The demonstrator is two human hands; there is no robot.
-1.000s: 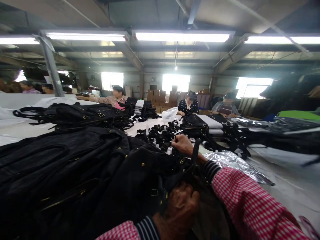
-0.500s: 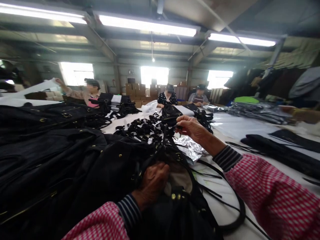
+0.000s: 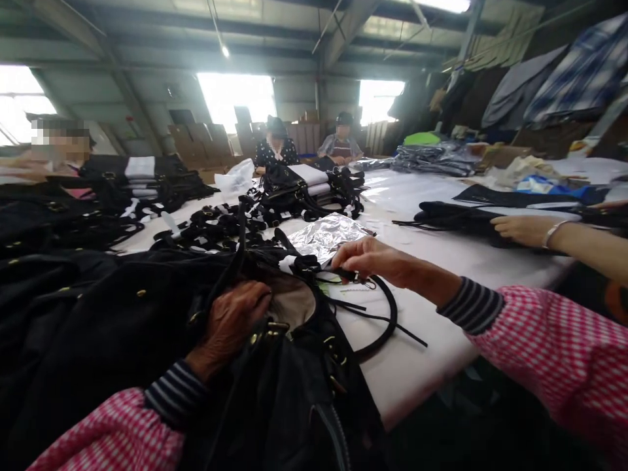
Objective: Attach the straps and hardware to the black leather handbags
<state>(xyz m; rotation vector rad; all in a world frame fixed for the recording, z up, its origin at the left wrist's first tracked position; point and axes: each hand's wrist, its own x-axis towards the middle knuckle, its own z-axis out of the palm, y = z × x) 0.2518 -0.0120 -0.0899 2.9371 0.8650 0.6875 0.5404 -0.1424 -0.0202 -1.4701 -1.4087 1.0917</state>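
Note:
A black bag [image 3: 294, 386] with gold-coloured metal fittings lies in front of me, its mouth showing a beige lining [image 3: 294, 301]. My left hand [image 3: 240, 311] is closed on the rim of that mouth, its fingertips hidden inside. To the right, my right hand [image 3: 366, 258] pinches a short black strap [image 3: 349, 275] with a small metal clip hanging at its end. Below this hand a round black handle [image 3: 392, 314] curves over the table, beside thin black cords [image 3: 383, 320]. Crumpled clear plastic [image 3: 328, 235] lies just behind my right hand.
More black bags [image 3: 98, 314] are heaped on the left. Bundled black straps [image 3: 210, 226] with white wraps lie farther back, near stacked bags [image 3: 304, 186]. At right, a co-worker's hand [image 3: 524, 229] touches flat black pieces [image 3: 451, 216]. The white table [image 3: 422, 333] has its edge at lower right.
My view has swung to the right, bringing the co-worker's hand at right into clearer sight. My right hand has come lower, closer to the table, with the strap. My left hand stays at the bag's mouth.

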